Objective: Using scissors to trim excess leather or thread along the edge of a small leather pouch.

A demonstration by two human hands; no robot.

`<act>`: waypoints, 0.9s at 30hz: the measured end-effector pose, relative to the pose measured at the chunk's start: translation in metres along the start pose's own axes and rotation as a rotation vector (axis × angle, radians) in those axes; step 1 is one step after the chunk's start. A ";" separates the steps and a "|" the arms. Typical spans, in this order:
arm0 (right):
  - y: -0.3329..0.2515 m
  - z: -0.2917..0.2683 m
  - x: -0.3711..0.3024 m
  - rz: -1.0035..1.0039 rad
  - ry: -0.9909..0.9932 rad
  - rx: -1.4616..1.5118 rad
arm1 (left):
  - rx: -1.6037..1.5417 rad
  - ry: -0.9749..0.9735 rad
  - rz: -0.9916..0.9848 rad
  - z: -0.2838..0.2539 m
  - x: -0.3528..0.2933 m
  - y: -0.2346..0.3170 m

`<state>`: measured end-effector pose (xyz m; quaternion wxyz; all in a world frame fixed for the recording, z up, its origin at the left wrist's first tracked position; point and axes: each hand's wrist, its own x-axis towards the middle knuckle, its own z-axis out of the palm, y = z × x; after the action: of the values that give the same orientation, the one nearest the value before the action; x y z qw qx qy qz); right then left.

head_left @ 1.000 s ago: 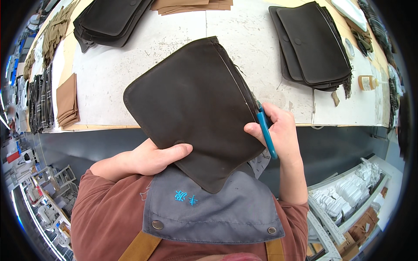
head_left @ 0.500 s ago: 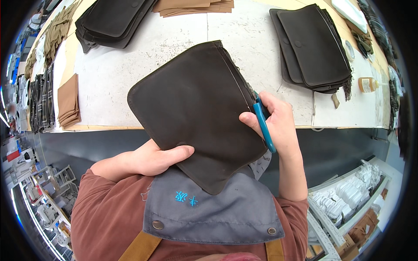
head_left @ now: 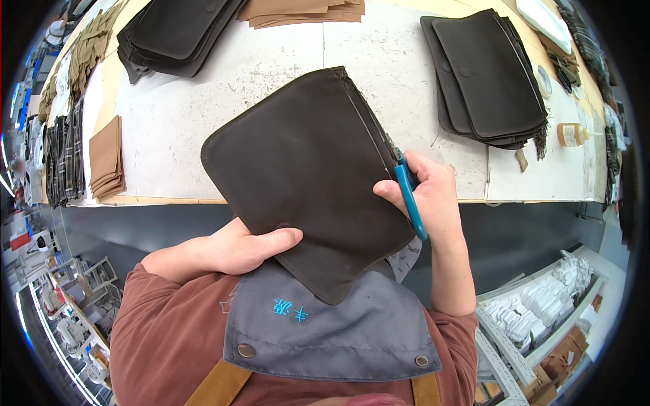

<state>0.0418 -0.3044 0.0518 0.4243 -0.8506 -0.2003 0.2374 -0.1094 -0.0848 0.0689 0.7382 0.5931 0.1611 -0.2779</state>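
Observation:
A dark brown leather pouch piece (head_left: 298, 169) with rounded corners is tilted in front of me, between my chest and the table. My left hand (head_left: 254, 245) grips its lower left edge, thumb on top and the other fingers hidden underneath. In my right hand (head_left: 430, 193) is a pair of teal-handled thread snips (head_left: 409, 196), closed in by the fingers. The snips lie along the pouch's right edge, where a pale line and frayed lining show. Their blades are mostly hidden at that edge.
Stacks of similar dark pouches lie at the back left (head_left: 176, 30) and back right (head_left: 491, 78). Brown sheets (head_left: 108, 157) sit at the table's left, more brown pieces (head_left: 305, 11) at the back. A small amber bottle (head_left: 572, 134) stands at right. White bundles (head_left: 535, 298) fill a low rack.
The pouch has shifted very slightly downward in view. My right hand and the snips have moved a little down with it; both hands keep their holds.

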 end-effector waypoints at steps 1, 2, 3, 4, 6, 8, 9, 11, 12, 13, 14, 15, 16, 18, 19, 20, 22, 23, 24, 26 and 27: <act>0.000 0.000 0.000 0.001 0.000 0.000 | 0.002 -0.001 0.005 0.000 0.000 0.000; 0.001 -0.001 0.002 -0.020 -0.010 -0.028 | 0.002 0.000 0.004 0.000 0.000 0.000; 0.001 -0.001 0.003 -0.041 -0.021 -0.055 | -0.007 -0.001 0.006 0.001 -0.001 0.001; 0.001 -0.001 0.005 -0.041 -0.021 -0.054 | -0.016 -0.002 0.009 0.001 -0.001 0.001; 0.001 0.000 0.007 -0.077 0.010 -0.118 | -0.015 -0.004 0.007 0.001 0.000 0.000; -0.002 0.000 0.009 -0.061 0.002 -0.125 | -0.015 -0.003 0.007 0.000 0.000 0.000; -0.003 0.000 0.010 -0.047 -0.007 -0.132 | -0.007 -0.011 0.003 0.000 0.000 0.000; -0.005 0.000 0.012 -0.044 -0.007 -0.114 | 0.001 -0.017 -0.001 -0.001 0.000 0.000; -0.006 0.001 0.013 -0.042 -0.007 -0.097 | 0.008 -0.016 0.002 -0.001 0.000 -0.001; -0.006 0.001 0.014 -0.043 -0.008 -0.097 | 0.014 -0.016 0.005 -0.001 0.000 -0.001; -0.007 0.002 0.014 -0.033 -0.002 -0.087 | 0.014 -0.016 0.007 -0.002 0.000 -0.003; -0.007 0.002 0.015 -0.023 0.003 -0.077 | 0.030 -0.011 0.019 -0.003 0.001 -0.006; -0.007 0.002 0.015 -0.023 0.003 -0.078 | 0.045 -0.006 0.032 -0.003 0.001 -0.007; -0.006 0.002 0.015 0.001 -0.010 -0.052 | 0.032 -0.014 0.022 -0.003 0.001 -0.005; -0.006 0.002 0.015 0.001 -0.011 -0.051 | 0.018 -0.024 0.012 -0.003 0.001 -0.004; -0.006 0.001 0.015 -0.007 -0.013 -0.076 | 0.018 -0.023 0.013 -0.003 0.000 -0.004; -0.004 0.000 0.015 -0.015 -0.015 -0.101 | 0.005 -0.017 0.002 -0.004 -0.001 -0.004; -0.002 -0.001 0.014 -0.032 0.001 -0.119 | 0.005 -0.017 0.002 -0.004 -0.001 -0.004; -0.001 -0.001 0.014 -0.050 0.018 -0.138 | -0.010 -0.014 -0.007 -0.003 -0.002 -0.004; -0.002 -0.001 0.014 -0.046 0.017 -0.142 | -0.024 -0.012 -0.015 -0.003 -0.002 -0.004; -0.002 -0.001 0.014 -0.042 0.015 -0.145 | -0.027 -0.012 -0.012 -0.003 -0.002 -0.004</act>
<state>0.0533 -0.2960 0.0503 0.3679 -0.8765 -0.2318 0.2068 -0.1131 -0.0825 0.0656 0.7455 0.5804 0.1640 -0.2836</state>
